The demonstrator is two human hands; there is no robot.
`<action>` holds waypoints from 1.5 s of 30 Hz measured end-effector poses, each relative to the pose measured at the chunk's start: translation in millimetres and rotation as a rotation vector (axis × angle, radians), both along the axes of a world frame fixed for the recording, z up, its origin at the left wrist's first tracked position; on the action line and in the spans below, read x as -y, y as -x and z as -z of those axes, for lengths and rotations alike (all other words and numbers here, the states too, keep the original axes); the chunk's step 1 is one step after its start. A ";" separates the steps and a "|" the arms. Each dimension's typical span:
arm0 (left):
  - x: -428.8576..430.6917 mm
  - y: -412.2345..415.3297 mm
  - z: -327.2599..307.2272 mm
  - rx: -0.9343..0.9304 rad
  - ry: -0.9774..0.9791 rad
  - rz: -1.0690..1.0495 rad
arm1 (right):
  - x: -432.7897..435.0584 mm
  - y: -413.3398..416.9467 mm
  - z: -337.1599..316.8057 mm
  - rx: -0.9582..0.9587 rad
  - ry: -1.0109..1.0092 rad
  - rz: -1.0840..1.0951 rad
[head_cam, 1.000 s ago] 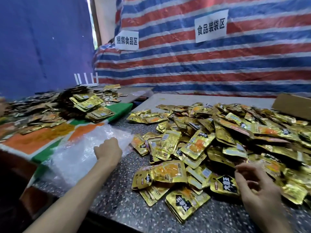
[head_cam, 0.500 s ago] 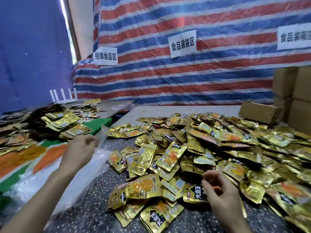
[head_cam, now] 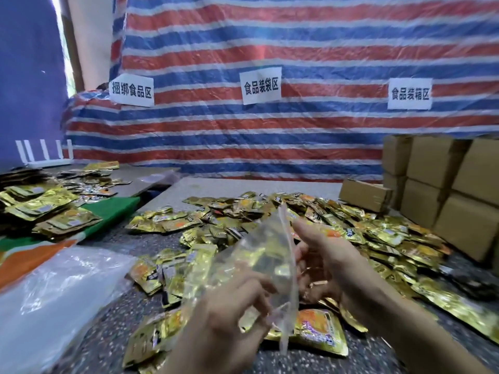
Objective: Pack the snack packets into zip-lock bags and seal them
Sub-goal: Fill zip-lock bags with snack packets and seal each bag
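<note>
Across the back, tarp [head_cam: 297, 136]: red, white and blue stripes, fills the whole wall
Tabletop [head_cam: 102, 336]: speckled grey stone, bare only at the near edge
Cardboard boxes [head_cam: 464, 211]: stacked at the far right, right against the pile
Snack packets [head_cam: 383, 236]: big loose gold heap all over the middle and right of the tabletop
Clear bag stack [head_cam: 54, 287]: lying flat at the near left, just beside the heap
Zip-lock bag [head_cam: 259, 255]: held up in the air over the heap, empty as far as I can tell. It blurs the packets behind it.
Left hand [head_cam: 221, 319]: fingers [head_cam: 259, 290] curled, pinching the bag's lower edge
Right hand [head_cam: 332, 260]: thumb and fingers pinching the zip edge, partly hidden behind the plastic
Paper signs [head_cam: 260, 87]: three, stuck on the tarp
</note>
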State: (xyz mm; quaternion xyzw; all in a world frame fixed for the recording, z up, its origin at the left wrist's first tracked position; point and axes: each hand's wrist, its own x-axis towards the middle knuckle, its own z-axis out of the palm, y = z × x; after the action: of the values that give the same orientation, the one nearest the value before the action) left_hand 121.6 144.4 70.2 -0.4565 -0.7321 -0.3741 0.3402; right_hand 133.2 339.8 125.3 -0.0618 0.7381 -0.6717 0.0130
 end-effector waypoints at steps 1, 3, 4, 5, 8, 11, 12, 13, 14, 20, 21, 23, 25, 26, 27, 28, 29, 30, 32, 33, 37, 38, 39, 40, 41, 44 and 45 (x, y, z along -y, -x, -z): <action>-2.2 -2.6 4.6 -0.022 0.037 0.031 | -2.3 -3.0 0.6 0.018 -0.042 -0.015; -2.3 -9.3 13.1 0.014 0.111 0.094 | -5.6 -11.2 4.4 0.077 -0.120 -0.042; -0.9 -13.7 16.4 0.057 0.138 0.097 | -7.0 -14.8 7.3 0.114 -0.150 -0.055; 2.7 -18.0 19.6 0.117 0.155 0.087 | -9.7 -17.0 10.9 0.143 -0.172 -0.065; -1.2 -13.2 21.5 0.436 0.299 0.123 | -20.2 -20.6 17.7 0.228 -0.192 -0.089; 4.1 -15.3 45.9 0.685 0.451 0.274 | -26.6 -22.8 18.8 0.288 -0.143 -0.115; 2.2 -7.7 42.5 0.767 0.488 0.307 | -26.6 -23.4 18.7 0.290 -0.128 -0.109; -0.9 -3.4 30.8 0.863 0.447 0.267 | -26.3 -23.3 18.8 0.280 -0.116 -0.097; -7.1 -3.1 17.6 0.987 0.357 0.235 | -25.4 -23.7 18.2 0.267 -0.110 -0.083; -29.2 -5.6 -6.6 1.046 0.043 0.161 | -14.6 -18.4 14.1 0.136 -0.120 -0.068; -32.7 -5.3 -9.6 1.062 0.024 0.181 | -12.7 -16.7 15.4 0.126 -0.125 -0.069; -35.2 -5.3 -12.8 1.090 0.017 0.253 | -10.5 -14.8 15.8 0.110 -0.116 -0.060; -32.3 -1.8 -16.5 1.155 -0.017 0.300 | -10.2 -15.2 14.7 0.115 -0.107 -0.069; -30.0 0.3 -17.3 1.193 -0.053 0.302 | -11.8 -15.7 14.3 0.134 -0.091 -0.075; -26.6 2.5 -18.4 1.230 -0.101 0.273 | -14.5 -16.2 13.6 0.158 -0.064 -0.065; -21.8 5.1 -19.0 1.249 -0.157 0.214 | -17.6 -16.6 12.3 0.164 -0.026 -0.022; -15.6 6.9 -19.8 1.246 -0.209 0.143 | -22.4 -16.1 11.7 0.146 0.011 0.051; -8.5 7.7 -20.9 1.224 -0.236 0.070 | -28.0 -16.6 10.6 0.117 0.016 0.127; 3.4 7.9 -23.7 1.142 -0.201 -0.035 | -37.0 -19.7 8.4 0.047 -0.100 0.200; 7.1 6.7 -25.6 1.099 -0.161 -0.064 | -39.6 -21.5 7.8 0.012 -0.179 0.193; 13.3 0.6 -33.7 0.948 -0.002 -0.055 | -40.6 -32.9 -4.9 -0.120 -0.285 0.055; 16.3 0.1 -39.4 0.951 0.060 -0.008 | -42.7 -36.4 -10.6 -0.111 -0.263 -0.048; 20.0 0.2 -46.3 0.997 0.132 0.088 | -45.8 -39.5 -16.6 -0.082 -0.234 -0.161; 23.8 0.7 -53.7 1.072 0.214 0.222 | -49.6 -41.5 -22.6 -0.044 -0.207 -0.252; 27.4 1.8 -60.2 1.140 0.290 0.355 | -53.7 -42.2 -27.2 -0.014 -0.202 -0.306; 28.9 9.3 -65.8 1.198 0.442 0.452 | -61.3 -38.7 -31.1 -0.018 -0.288 -0.318; 25.8 12.6 -62.7 1.186 0.476 0.412 | -61.6 -36.1 -29.1 -0.037 -0.290 -0.301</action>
State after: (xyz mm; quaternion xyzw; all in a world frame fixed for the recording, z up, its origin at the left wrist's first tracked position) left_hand 109.0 118.6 132.9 -0.3666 -0.7554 -0.4473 -0.3081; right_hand 169.3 401.4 154.4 -0.1813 0.8097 -0.5476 0.1082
